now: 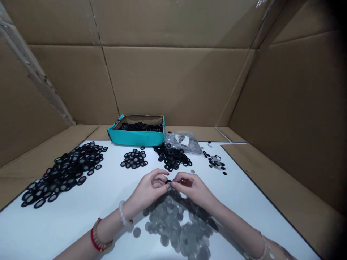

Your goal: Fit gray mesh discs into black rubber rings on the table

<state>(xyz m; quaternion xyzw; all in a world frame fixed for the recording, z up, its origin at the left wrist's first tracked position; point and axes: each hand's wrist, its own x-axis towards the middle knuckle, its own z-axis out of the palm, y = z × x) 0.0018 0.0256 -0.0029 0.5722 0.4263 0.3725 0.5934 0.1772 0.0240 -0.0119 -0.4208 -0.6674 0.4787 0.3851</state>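
Observation:
Near the middle of the white table, my left hand [155, 184] and my right hand [189, 184] meet at a small black ring [168, 181]. Both hands pinch it between thumb and fingers, one from each side. Under and in front of the hands lies a spread of thin grey translucent discs [173, 220]. Beyond the hands are a small group of black rings with grey centres [134, 159] and a pile of black rings [173, 157]. A large heap of black rings with grey centres [65, 173] covers the left side.
A teal box [137, 138] holding black rings stands at the back, beside a clear plastic bag [184, 142]. Some loose black and grey pieces [217, 162] lie at the back right. Cardboard walls [173, 83] enclose the white table [89, 220].

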